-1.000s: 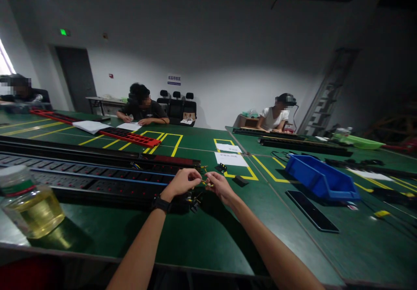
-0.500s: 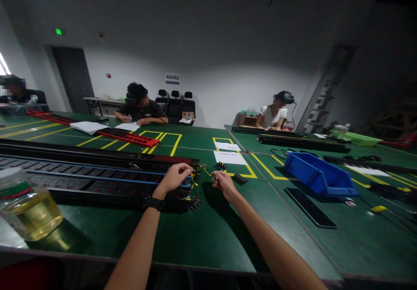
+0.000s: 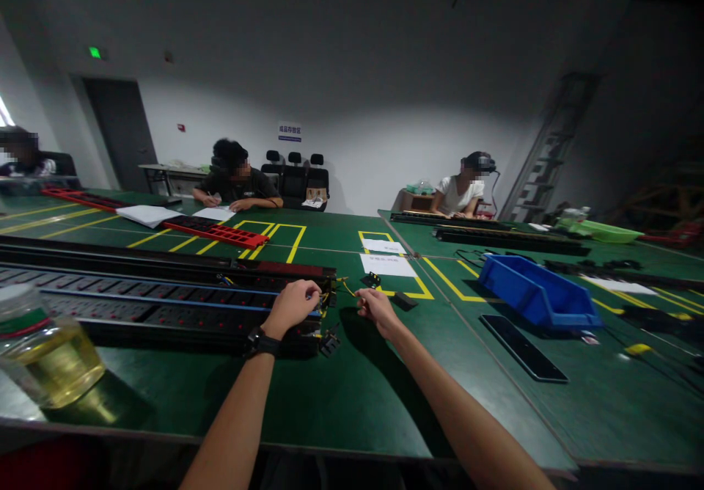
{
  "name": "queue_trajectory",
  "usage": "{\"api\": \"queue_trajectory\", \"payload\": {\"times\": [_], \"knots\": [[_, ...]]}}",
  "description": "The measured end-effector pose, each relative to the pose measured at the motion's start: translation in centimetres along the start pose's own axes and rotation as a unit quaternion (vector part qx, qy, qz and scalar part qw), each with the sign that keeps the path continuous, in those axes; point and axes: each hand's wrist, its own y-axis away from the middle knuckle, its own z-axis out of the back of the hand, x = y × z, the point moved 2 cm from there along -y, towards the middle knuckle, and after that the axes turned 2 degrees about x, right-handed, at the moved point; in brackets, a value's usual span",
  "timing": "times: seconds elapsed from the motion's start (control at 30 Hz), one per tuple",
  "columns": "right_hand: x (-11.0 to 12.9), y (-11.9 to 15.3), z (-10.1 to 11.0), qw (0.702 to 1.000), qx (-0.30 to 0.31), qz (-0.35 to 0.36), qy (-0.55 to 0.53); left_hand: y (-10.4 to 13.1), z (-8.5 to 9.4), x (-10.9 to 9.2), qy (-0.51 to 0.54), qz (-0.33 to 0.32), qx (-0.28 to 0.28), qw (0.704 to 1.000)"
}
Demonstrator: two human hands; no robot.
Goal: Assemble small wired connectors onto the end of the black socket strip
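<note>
A long black rail assembly (image 3: 165, 306) with blue strips and small red marks lies across the left of the table. My left hand (image 3: 295, 305) is closed at its right end, over the wires there; what its fingertips pinch is too small to make out. Just right of that end, my right hand (image 3: 377, 309) pinches the tip of a thin yellow wire (image 3: 347, 287) that runs out from the assembly. A black bracket (image 3: 330, 343) hangs at the assembly's near corner. Another small black part (image 3: 372, 279) lies beyond my right hand, and a dark block (image 3: 404, 300) sits beside it.
A bottle of yellow liquid (image 3: 55, 361) stands at the near left. On the right are a blue bin (image 3: 539, 292) and a black tablet (image 3: 522, 347). White papers (image 3: 388, 265) and a red frame (image 3: 220, 232) lie farther back. Several people sit across the table.
My left hand has shifted slightly left and down, its fingers curled closer over the wires. My right hand stays nearly in place on the yellow wire.
</note>
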Motion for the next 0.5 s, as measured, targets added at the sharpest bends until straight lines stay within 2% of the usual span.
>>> {"api": "queue_trajectory", "payload": {"times": [0.1, 0.37, 0.5], "knots": [[-0.02, 0.02, -0.04, 1.000, -0.008, -0.013, -0.014, 0.07, 0.01, -0.14, -0.011, -0.001, 0.022, 1.000], [-0.02, 0.05, -0.22, 1.000, 0.017, -0.005, 0.001, 0.15, 0.35, -0.35, 0.044, -0.028, 0.079, 0.995], [0.05, 0.19, -0.25, 1.000, 0.026, -0.011, 0.004, 0.09, 0.27, -0.18, 0.057, -0.030, 0.081, 0.995]]}}
